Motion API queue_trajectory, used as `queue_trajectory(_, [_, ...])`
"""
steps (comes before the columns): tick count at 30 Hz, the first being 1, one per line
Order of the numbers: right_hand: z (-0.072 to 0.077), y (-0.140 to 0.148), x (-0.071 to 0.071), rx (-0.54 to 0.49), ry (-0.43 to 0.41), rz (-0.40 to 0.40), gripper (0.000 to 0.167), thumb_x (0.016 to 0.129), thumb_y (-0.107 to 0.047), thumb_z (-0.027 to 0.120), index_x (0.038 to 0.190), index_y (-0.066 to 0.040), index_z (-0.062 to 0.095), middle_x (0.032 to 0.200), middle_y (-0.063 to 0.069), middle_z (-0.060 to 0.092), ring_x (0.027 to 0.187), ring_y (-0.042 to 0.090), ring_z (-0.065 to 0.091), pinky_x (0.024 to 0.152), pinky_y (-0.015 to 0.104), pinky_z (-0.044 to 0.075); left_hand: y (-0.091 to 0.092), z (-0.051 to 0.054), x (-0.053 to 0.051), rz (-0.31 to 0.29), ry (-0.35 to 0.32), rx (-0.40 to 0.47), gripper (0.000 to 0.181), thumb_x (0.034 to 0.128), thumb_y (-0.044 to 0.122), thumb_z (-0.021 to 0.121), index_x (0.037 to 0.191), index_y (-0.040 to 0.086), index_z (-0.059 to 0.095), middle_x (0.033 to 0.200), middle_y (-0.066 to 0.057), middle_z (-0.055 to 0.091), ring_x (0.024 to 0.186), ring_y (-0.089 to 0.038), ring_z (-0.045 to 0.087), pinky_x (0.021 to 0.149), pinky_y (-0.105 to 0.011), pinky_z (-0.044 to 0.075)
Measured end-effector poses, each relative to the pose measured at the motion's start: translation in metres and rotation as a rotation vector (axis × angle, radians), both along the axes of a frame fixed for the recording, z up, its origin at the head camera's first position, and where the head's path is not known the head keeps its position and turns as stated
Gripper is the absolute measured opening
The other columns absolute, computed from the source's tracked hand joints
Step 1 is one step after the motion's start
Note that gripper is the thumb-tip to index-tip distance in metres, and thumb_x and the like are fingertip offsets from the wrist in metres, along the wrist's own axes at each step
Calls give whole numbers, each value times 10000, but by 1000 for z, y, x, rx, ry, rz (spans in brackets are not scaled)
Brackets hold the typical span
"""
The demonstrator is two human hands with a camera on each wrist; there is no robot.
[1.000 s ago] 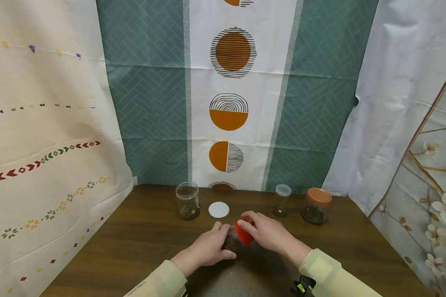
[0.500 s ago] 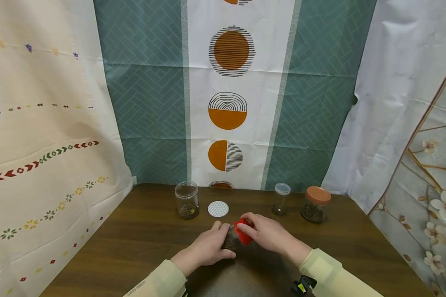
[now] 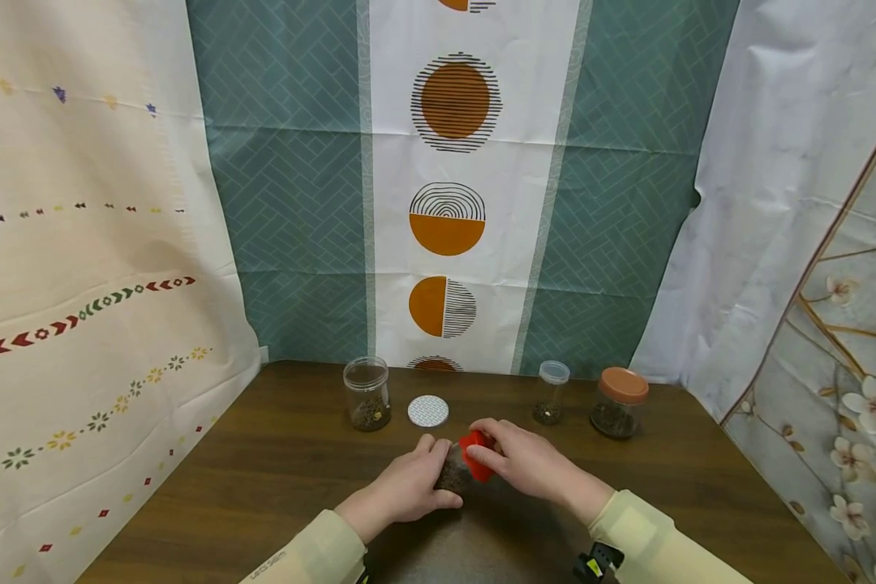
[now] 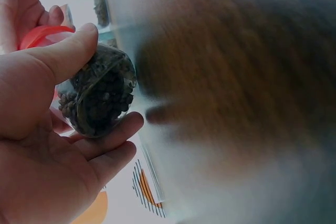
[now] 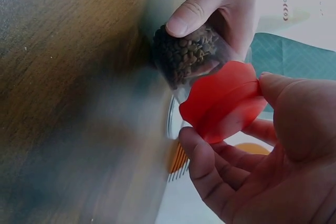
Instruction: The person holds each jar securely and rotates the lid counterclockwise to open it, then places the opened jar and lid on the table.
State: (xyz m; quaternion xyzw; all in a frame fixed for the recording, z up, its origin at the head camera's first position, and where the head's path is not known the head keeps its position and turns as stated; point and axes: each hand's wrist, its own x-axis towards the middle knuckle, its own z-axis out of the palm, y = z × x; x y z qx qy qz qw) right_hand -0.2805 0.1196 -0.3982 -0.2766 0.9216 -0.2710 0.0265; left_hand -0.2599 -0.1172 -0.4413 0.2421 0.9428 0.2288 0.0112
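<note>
My left hand [image 3: 409, 484] grips a clear jar [image 3: 453, 474] partly filled with small dark brown pellets. The jar is tilted, its mouth toward the right; the left wrist view shows its rounded base and the pellets [image 4: 105, 95] through the wall. At the mouth is a red lid [image 5: 226, 100] with a wavy edge, pinched between the thumb and fingers of my right hand [image 3: 529, 461]. Lid and jar meet or nearly meet; whether the lid is seated I cannot tell. Part of the jar is hidden behind the left hand's fingers.
On the brown wooden table [image 3: 263, 462], an open clear jar [image 3: 367, 397] stands at the back left. Beside it lies a white patterned disc [image 3: 428, 411]. A slim jar with a translucent cap [image 3: 551, 393] and a jar with an orange-brown lid [image 3: 620, 403] stand back right.
My right hand has shifted very slightly left with the red lid, and the lid's angle has changed a little. The left hand and the jar stay in place.
</note>
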Motion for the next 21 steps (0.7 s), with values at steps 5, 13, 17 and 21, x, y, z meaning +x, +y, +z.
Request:
queue_trajectory(5, [0, 1, 0, -8, -3, 11, 496, 1083, -405, 726, 1478, -118, 636, 1189, 28, 683, 1013, 178, 677, 882, 491, 584, 0, 1, 0, -1, 3, -4, 749, 937, 420, 907, 1457, 30, 536, 1131, -54, 525, 873, -166, 623, 831, -395, 580])
queue_trajectory(13, [2, 5, 2, -21, -11, 37, 521, 1077, -440, 726, 1498, -150, 624, 1272, 43, 665, 1026, 180, 666, 872, 486, 576, 1, 2, 0, -1, 10, -10, 746, 933, 414, 912, 1456, 31, 542, 1130, -55, 525, 871, -170, 625, 831, -397, 581])
queue_trajectory(17, [2, 7, 3, -23, -6, 66, 515, 1084, -428, 720, 1512, -163, 614, 1287, 35, 654, 1015, 176, 654, 855, 472, 567, 1, 2, 0, 1, 10, -8, 749, 934, 412, 913, 1463, 34, 540, 1140, -54, 526, 884, -172, 629, 837, -401, 581])
queue_trajectory(21, [2, 10, 1, -30, -10, 103, 504, 1086, -411, 720, 1519, -180, 606, 1314, 17, 641, 1049, 187, 645, 876, 470, 563, 1, 1, 0, 5, -2, -3, 757, 933, 412, 914, 1470, 35, 536, 1146, -53, 523, 892, -168, 630, 840, -399, 581])
